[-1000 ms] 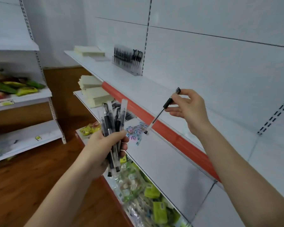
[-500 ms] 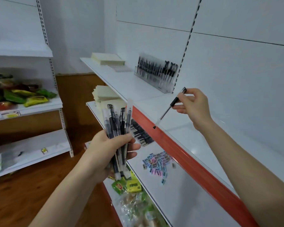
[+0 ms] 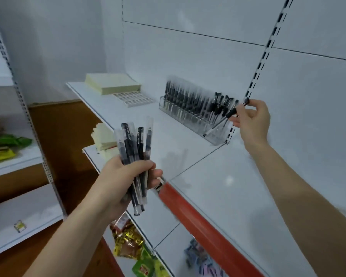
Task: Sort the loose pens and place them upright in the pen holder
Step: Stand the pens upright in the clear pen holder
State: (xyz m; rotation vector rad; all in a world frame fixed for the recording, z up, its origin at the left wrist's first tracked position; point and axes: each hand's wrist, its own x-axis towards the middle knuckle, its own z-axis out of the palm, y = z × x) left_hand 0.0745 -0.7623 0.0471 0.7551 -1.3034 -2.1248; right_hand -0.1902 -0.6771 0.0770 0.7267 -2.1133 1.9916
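Several green and yellow packets (image 3: pixel 6 145) lie on a side shelf at the far left.

A stack of pale paper pads (image 3: pixel 112 83) sits at the rear left of the white top shelf (image 3: pixel 228 186), with a white grid tray (image 3: pixel 134 98) just beside it on the right.

The left hand (image 3: pixel 124 180) is held in front of the shelf edge, its forearm rising from the lower left. Fingers and thumb are curled round a bundle of pens (image 3: pixel 137 148), which stand roughly upright and fan out slightly. Their lower ends stick out below the hand.

The clear pen holder (image 3: pixel 192 116) runs along the back wall of the top shelf. It holds a row of upright black pens, though the row is blurred and cannot be counted. A red strip (image 3: pixel 198 222) covers the near front edge of the shelf.

One single pen (image 3: pixel 224 120) slants down to the left, its tip at the right end of the holder. Whether that tip is inside a slot or only in front of the clear wall cannot be told.

The right hand (image 3: pixel 252 120) pinches the pen's upper end between thumb and fingertips. The wrist is raised and the forearm reaches up across the shelf from the lower right. A slotted post (image 3: pixel 254 76) rises just behind the hand.
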